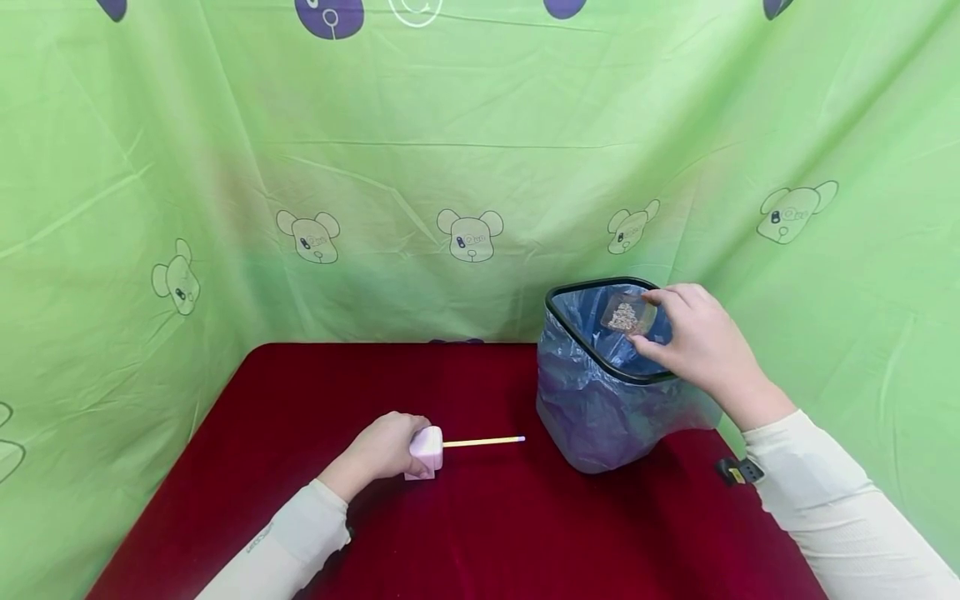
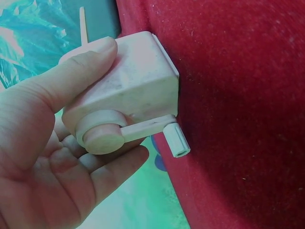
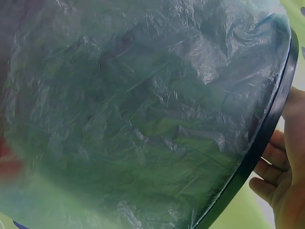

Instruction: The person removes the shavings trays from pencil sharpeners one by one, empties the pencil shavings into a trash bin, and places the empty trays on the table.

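Worktop (image 1: 465,525): red cloth cover.
Lined bin (image 1: 600,417): right, far; mouth upward, presumably to catch bits.
Sharpener (image 1: 426,450): left of bin, nearer; my left fingers (image 2: 119,171) half-curled round it, likely steadying it.
Clear tray (image 1: 609,310): at bin mouth; my right fingers (image 1: 675,300) pinch its right end, perhaps keeping off the contents.
Pencil (image 1: 483,442): juts right from sharpener.
Shavings (image 1: 623,317): inside tray.

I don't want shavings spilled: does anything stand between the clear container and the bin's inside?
Nothing visible does. In the head view, the clear container shows against the open mouth of the bin, within its black rim.
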Tool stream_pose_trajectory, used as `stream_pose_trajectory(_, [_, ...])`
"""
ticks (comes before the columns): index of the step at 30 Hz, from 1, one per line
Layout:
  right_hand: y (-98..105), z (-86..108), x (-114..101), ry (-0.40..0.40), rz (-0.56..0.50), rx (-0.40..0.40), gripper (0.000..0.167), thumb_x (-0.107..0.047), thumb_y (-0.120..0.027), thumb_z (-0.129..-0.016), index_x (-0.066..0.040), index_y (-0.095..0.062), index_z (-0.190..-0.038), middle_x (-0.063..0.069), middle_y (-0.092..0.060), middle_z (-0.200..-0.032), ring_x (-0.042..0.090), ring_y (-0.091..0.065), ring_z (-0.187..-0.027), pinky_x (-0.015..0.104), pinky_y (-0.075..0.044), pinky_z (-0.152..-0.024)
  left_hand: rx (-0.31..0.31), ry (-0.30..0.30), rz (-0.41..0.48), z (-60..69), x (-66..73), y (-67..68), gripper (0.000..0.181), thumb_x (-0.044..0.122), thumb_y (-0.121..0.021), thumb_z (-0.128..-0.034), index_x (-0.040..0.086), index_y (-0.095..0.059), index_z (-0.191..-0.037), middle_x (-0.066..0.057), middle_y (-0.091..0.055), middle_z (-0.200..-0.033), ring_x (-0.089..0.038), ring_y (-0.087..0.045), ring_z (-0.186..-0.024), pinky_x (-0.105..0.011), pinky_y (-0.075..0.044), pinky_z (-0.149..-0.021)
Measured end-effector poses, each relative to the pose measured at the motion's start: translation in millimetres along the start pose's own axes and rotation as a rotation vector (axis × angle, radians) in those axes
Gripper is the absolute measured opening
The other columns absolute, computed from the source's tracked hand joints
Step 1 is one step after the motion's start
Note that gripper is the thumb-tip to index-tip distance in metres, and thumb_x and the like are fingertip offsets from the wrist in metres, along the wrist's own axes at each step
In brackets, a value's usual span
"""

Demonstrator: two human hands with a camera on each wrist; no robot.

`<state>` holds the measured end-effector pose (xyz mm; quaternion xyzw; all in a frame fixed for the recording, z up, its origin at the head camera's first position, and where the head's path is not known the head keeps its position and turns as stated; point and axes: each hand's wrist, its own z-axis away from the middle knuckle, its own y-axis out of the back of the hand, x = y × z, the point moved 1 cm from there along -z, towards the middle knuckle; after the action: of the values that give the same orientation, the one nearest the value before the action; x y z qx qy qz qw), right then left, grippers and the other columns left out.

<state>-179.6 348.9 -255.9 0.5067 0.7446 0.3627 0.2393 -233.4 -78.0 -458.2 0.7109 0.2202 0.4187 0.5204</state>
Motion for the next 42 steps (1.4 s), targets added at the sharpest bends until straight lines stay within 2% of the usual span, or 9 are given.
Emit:
stream_pose_trajectory(16, [3,-6.6,5,0.154,0.079,0.045,0.059,-0.020,-0.090,-0.070,0.006,-0.067,-0.118,0.021,-0.067,-0.104,0.042,-0.058,-0.102,0.055,-0.046,-0.094,-0.001,0.009,0.001,0.1,1.5,2.1,0.060,0.028,-0.098,-0.0620,0.010,-0.072,-0.113,0.008,-0.065,-0.082,-0.012,-0.057,-0.076,-0.033,-0.051,-0.072])
stream_pose_trajectory(25, [5,-5.8,8,0.154,0.100,0.010,0.060,-0.020,-0.092,-0.069,0.005,-0.067,-0.117,0.021,-0.067,-0.105,0.042,-0.059,-0.103,0.055,-0.046,-0.095,-0.009,0.004,0.000,-0.5,1.0,1.4,0.061,0.029,-0.098,-0.0610,0.010,-0.072,-0.112,0.009,-0.064,-0.082,-0.011,-0.057,-0.077,-0.034,-0.051,-0.072])
stream_pose_trajectory(42, [8,-5.4,13,0.272,0.142,0.032,0.061,-0.018,-0.091,-0.068,0.008,-0.065,-0.117,0.023,-0.067,-0.104,0.042,-0.060,-0.100,0.055,-0.047,-0.094,-0.017,0.007,0.004,0.3,0.8,1.1,0.060,0.026,-0.098,-0.0629,0.010,-0.071,-0.114,0.008,-0.065,-0.083,-0.011,-0.057,-0.076,-0.033,-0.051,-0.072])
